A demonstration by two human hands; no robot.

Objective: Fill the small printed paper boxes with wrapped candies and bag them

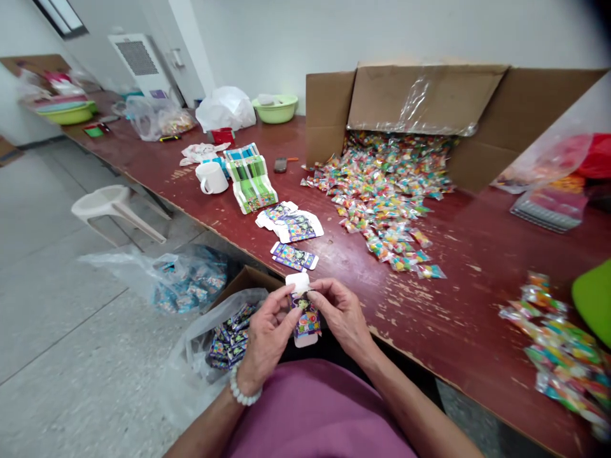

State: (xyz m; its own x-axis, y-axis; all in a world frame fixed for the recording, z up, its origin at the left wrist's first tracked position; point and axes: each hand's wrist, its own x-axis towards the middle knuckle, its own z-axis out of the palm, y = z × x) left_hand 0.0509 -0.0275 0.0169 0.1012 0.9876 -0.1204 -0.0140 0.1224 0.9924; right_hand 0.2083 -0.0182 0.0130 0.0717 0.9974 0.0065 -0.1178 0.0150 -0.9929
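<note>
Between both hands I hold a small purple printed candy box, its white end flaps standing out at top and bottom. My left hand pinches the box's left side, thumb on the printed front. My right hand grips its upper right edge near the top flap. Just beyond them on the table lies a flat purple box, with a fanned stack of flat boxes behind it. Below my left hand, a clear plastic bag holds several purple boxes.
Small wrapped candies spill from a large cardboard carton onto the red table. More candies lie at right. A white mug stands beside green-and-white cartons. A white stool and blue packets in a bag are left.
</note>
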